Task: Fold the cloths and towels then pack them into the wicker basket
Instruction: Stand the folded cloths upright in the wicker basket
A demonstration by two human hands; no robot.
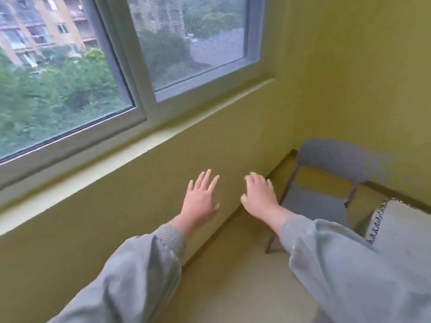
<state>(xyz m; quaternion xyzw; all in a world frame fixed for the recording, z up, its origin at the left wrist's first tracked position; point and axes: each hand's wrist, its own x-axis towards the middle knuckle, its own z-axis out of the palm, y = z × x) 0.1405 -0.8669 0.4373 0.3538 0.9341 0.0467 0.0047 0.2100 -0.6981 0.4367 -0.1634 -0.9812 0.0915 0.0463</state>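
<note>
- Head view, in the middle: left hand [200,197] stretched forward in the air, back side up, fingers straight and spread apart, holding nothing.
- Just beside it, not touching: right hand [257,194], also back side up, fingers loosely bent downward, thumb a little apart, holding nothing.
- On both arms: wide grey sleeves [140,271] with ribbed cuffs at the wrists.
- At the right edge of the picture: a pale cloth [401,227] with a dark pattern along its left border, lying flat, well apart from both hands; not possible to tell what carries it.
- Between the right hand and the cloth: a grey chair [312,206] in the corner of the room, standing on the yellowish floor [233,276].
- Behind the hands: a yellow-green wall [163,183] with a pale sill [140,145] and a grey-framed window [140,89] above it; trees and buildings outside.
</note>
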